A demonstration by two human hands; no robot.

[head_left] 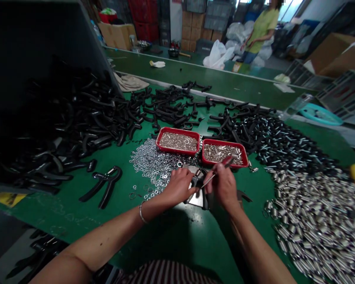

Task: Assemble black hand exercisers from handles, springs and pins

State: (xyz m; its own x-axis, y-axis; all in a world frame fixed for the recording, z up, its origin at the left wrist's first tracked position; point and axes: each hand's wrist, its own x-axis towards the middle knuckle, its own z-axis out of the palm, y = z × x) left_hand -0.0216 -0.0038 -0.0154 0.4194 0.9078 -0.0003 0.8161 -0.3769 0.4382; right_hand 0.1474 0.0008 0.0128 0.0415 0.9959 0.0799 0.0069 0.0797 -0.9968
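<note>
My left hand [179,185] is closed on a black plastic handle part [197,182], which it presses on a small metal plate [197,200] in front of me. My right hand [223,185] grips a screwdriver-like tool [210,178] with a dark red handle and a thin metal shaft. The shaft slants down to the left, its tip at the black part; the exact contact is hidden. Just beyond my hands stand two red trays, the left one [179,151] with tiny metal pieces, the right one [207,161] with small metal pins. Silvery nuts [149,163] lie left of my left hand.
A joined pair of black handles with a spring [103,185] lies on the left. Black handles [97,114] spill from a large dark bin. On the right are piles of black knobs with screws [286,144] and metal springs [310,221]. A person [262,29] stands beyond the table.
</note>
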